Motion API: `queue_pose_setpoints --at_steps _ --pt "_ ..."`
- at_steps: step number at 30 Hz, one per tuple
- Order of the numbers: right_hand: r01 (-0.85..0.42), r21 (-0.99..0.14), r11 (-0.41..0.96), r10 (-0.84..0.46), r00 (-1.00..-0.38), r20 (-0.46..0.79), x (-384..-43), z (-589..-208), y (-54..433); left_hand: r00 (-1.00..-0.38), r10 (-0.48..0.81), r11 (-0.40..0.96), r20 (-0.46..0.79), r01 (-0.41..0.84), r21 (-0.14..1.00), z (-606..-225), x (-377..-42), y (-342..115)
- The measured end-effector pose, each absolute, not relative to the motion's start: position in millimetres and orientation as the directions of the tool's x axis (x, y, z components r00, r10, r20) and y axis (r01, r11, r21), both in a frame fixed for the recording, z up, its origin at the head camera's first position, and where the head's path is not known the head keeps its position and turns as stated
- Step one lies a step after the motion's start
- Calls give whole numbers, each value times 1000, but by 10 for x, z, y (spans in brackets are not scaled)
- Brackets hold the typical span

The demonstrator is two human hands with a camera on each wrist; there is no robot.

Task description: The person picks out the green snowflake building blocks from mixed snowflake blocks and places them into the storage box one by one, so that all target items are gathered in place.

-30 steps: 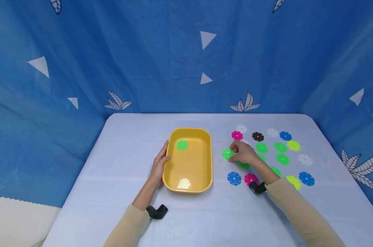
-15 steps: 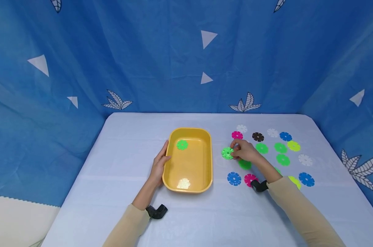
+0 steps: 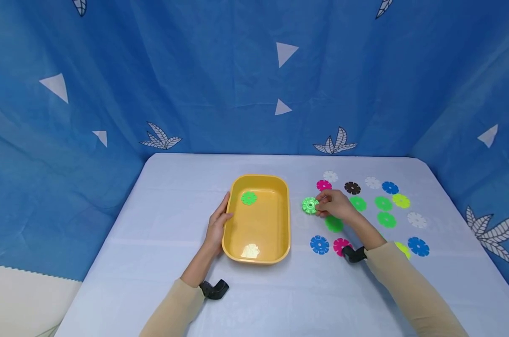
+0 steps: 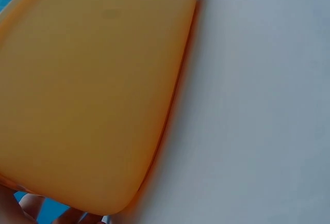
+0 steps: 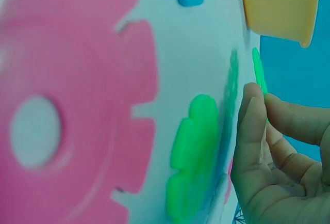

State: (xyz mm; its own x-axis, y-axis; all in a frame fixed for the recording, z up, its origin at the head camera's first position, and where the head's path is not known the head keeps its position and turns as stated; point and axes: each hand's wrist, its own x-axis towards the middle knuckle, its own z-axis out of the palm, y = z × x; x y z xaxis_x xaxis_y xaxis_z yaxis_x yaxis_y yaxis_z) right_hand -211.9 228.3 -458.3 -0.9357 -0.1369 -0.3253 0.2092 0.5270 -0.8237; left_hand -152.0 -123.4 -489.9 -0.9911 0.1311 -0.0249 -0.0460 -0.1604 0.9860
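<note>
Over the last second the right hand [image 3: 334, 205] shifts only slightly, carrying the green disc [image 3: 309, 206] a little farther from the person; the disc's ringed centre now shows more clearly. The disc sits at the fingertips' left, pinched between thumb and fingers, and in the right wrist view it appears clear of the table [image 3: 162, 201]. For the work in hand, that suggests the piece is picked up but not yet put down: it remains outside the yellow tray [image 3: 258, 227], which lies farther left of the hand with another green disc [image 3: 248, 198] inside. The left hand [image 3: 215, 229] has not moved, gripping the tray's near-side wall, thumb at the rim. Just below the right hand lies a flat green disc [image 3: 334, 224].
</note>
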Motion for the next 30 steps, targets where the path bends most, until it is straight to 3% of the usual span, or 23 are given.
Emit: queue_pose_setpoints --at_steps 13,30 --pt "213 -826 522 -45 -960 -276 -2150 -4350 2235 -994 104 -182 -23 -42 982 -4902 -1515 -1216" --pt "102 -907 409 -162 -970 -182 -2169 -3996 1636 -996 89 -169 -27 -42 985 -4908 -1512 -1197"
